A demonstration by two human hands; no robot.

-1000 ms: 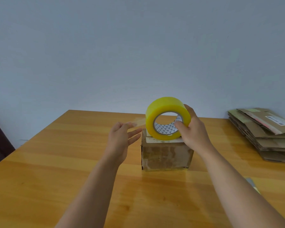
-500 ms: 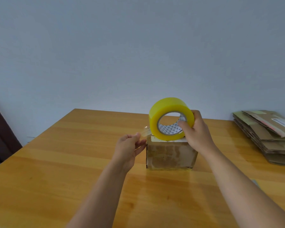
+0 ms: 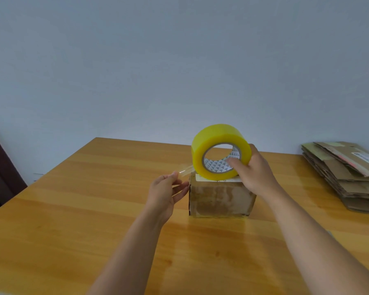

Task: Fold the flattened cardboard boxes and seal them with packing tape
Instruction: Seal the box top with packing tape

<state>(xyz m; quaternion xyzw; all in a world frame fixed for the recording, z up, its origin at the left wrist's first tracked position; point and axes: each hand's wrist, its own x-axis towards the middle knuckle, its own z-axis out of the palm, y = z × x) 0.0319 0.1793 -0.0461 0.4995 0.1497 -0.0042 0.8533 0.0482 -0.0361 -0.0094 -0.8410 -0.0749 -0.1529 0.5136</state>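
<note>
A single head-worn view looks forward and slightly down across the wooden table [image 3: 73, 220] from its near edge, facing the pale wall [image 3: 179, 60] behind it. The table fills the lower half, near enough that both forearms reach in from the bottom edge. Wide-angle; no second view.

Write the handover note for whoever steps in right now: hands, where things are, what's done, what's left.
Right hand: grips the tape roll, held upright on top of the box.
Left hand: pinches the free tape end, drawn out a little to the left of the roll.
Box: folded up, standing mid-table. Flat boxes are stacked at the far right.
Done: one box folded, tape started.
Left: lay the strip over the box top, cut it, then fold and tape the stack.
</note>
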